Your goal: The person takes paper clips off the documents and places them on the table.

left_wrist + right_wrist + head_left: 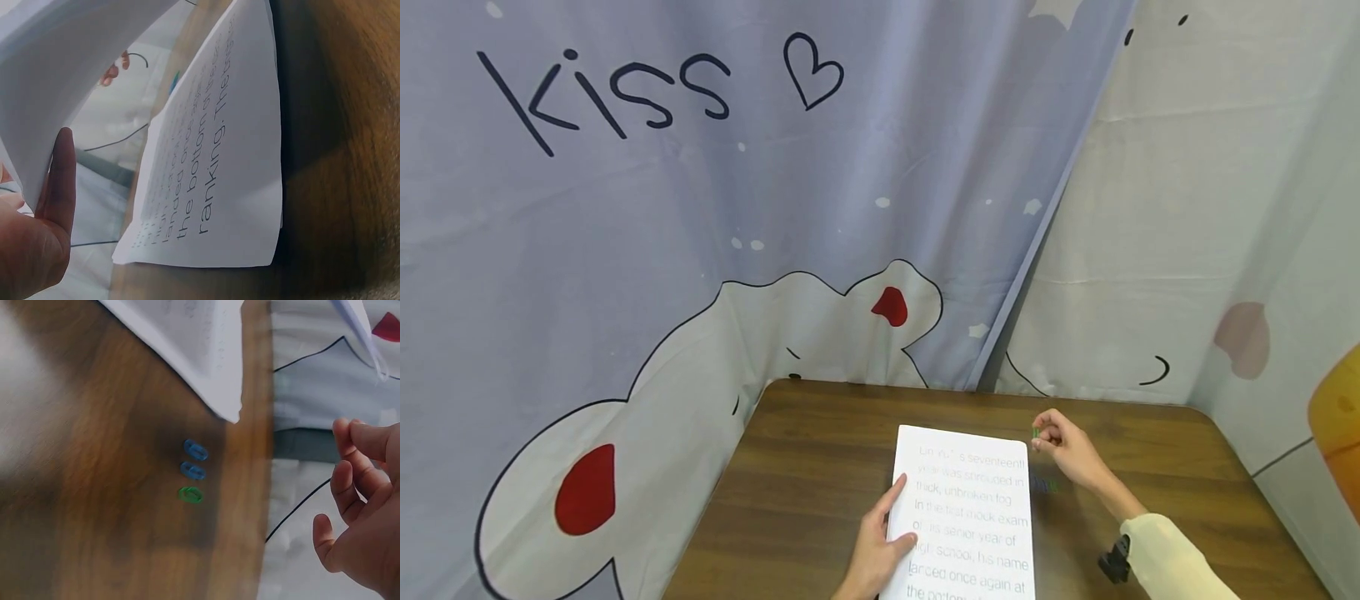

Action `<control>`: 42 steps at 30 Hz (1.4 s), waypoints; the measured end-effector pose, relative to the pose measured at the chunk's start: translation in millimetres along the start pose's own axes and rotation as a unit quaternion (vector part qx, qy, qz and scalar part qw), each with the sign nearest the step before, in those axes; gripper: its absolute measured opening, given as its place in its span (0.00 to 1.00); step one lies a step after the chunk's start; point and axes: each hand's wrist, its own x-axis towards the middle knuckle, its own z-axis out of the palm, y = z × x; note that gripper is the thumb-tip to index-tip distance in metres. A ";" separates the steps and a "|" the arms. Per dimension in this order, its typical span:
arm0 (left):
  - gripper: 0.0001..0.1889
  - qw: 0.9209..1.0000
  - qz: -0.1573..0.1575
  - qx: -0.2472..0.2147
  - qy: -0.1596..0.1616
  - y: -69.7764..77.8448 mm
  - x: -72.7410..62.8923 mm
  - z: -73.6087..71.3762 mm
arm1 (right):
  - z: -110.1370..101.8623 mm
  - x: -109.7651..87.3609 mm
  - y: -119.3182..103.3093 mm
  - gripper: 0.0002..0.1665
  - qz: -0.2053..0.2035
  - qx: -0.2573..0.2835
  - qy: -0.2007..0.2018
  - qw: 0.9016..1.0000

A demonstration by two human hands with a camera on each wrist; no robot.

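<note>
My left hand (874, 546) grips the left edge of some white printed paper (970, 521), thumb on top. In the left wrist view the held paper (69, 69) is raised, and another printed page (244, 169) lies beneath it on the table. Beyond the paper's upper right corner, my right hand (1072, 454) pinches a small green paper clip (1036, 433) between thumb and fingertips. That clip is hidden in the right wrist view. Two blue paper clips (192, 470) and one green paper clip (190, 495) lie on the table right of the paper.
The brown wooden table (790, 467) has rounded far corners. Behind it hangs a printed curtain (820, 208), with white fabric (1112, 250) to the right. A black device (1115, 560) is strapped at my right wrist, by the pale sleeve (1172, 554).
</note>
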 end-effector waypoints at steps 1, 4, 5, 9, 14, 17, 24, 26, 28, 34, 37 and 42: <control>0.48 1.000 0.000 0.001 0.000 -0.2 0.1 -0.5 | -0.1 -0.8 4.1 0.13 0.004 -0.004 0.001 1.000; 0.48 1.000 -0.003 0.001 0.001 -0.2 0.4 -1.8 | -2.2 -4.0 13.9 0.13 0.013 -0.011 0.004 1.000; 0.48 1.000 -0.003 0.000 0.002 0.1 0.5 -2.2 | -3.2 -5.2 16.5 0.13 0.016 -0.014 0.006 1.000; 0.49 1.000 -0.006 -0.005 0.003 1.2 0.2 -3.3 | -6.3 -10.2 24.6 0.13 0.028 -0.025 0.011 0.999; 0.49 1.000 -0.012 -0.012 0.005 3.2 -1.1 -4.0 | -7.5 -16.8 33.1 0.14 0.037 -0.035 0.012 0.999; 0.49 1.000 -0.015 -0.017 0.005 3.6 -1.1 -4.1 | -8.1 -19.7 38.3 0.14 0.045 -0.047 0.013 0.998; 0.48 1.000 -0.017 -0.020 0.010 3.7 0.1 -4.2 | -11.2 -23.5 52.6 0.14 0.061 -0.078 0.006 0.995; 0.48 1.000 -0.018 -0.018 0.013 3.9 0.1 -4.2 | -11.8 -25.2 56.4 0.14 0.062 -0.091 0.001 0.994; 0.48 1.000 -0.017 -0.016 0.014 4.1 0.1 -4.1 | -12.0 -27.4 59.6 0.14 0.065 -0.101 -0.005 0.993; 0.48 1.000 -0.009 -0.012 0.016 5.1 2.2 -4.8 | -11.7 -32.6 68.4 0.13 0.072 -0.124 -0.019 0.990; 0.48 1.000 -0.004 -0.010 0.020 5.1 3.9 -6.0 | -11.0 -33.9 71.5 0.12 0.078 -0.130 -0.018 0.988; 0.48 1.000 -0.004 -0.008 0.025 5.2 4.7 -7.8 | -7.9 -36.5 74.2 0.12 0.076 -0.155 -0.023 0.985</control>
